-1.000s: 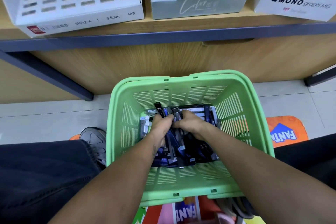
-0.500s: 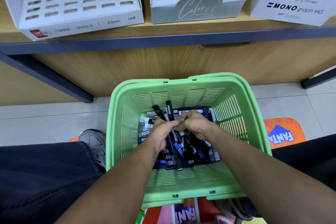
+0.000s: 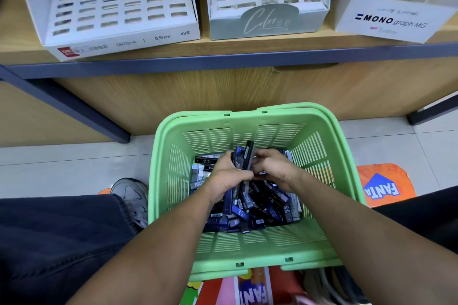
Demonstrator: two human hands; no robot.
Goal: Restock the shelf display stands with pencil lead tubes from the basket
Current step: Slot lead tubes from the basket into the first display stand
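Both hands have lifted a bundle of pencil lead tubes (image 3: 244,160) higher out of the pile since a second ago. Left hand (image 3: 226,172) clutches the bundle; right hand (image 3: 271,168) curls round it from the other side. Long axes run near upright, tips toward the shelf. How many tubes are gripped is hard to make out. Below sits the green basket (image 3: 322,146), loose tubes heaped inside. Above, the white display stand (image 3: 128,39) holds a few dark tubes, cut off at top.
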